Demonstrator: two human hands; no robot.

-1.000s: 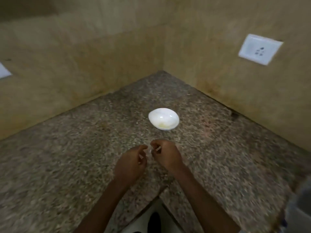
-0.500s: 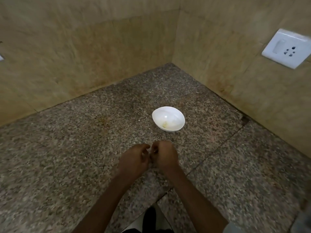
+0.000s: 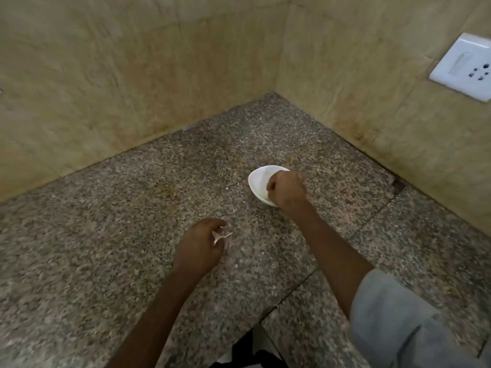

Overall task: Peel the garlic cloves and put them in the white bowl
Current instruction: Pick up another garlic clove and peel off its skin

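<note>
The right hand is positioned over the white bowl, covering its near-right portion. Its fingers are curled inward into a loose fist; whether they enclose a garlic clove cannot be determined, as the fingertips face down and away from view. The exposed inner wall of the bowl lies just left of these knuckles, and a yellowish patch shows at the bowl's near rim, directly below the fist.

The left hand is located well apart from the bowl, low over the granite counter. Its thumb and forefinger are narrowed to a pinch on a piece of garlic skin, a pale, papery strip that projects to the right of the fingertips. The remaining fingers are curled under the palm.

A grey sleeve covers the right upper arm. A white wall socket is mounted on the tiled wall, far right of both hands.
</note>
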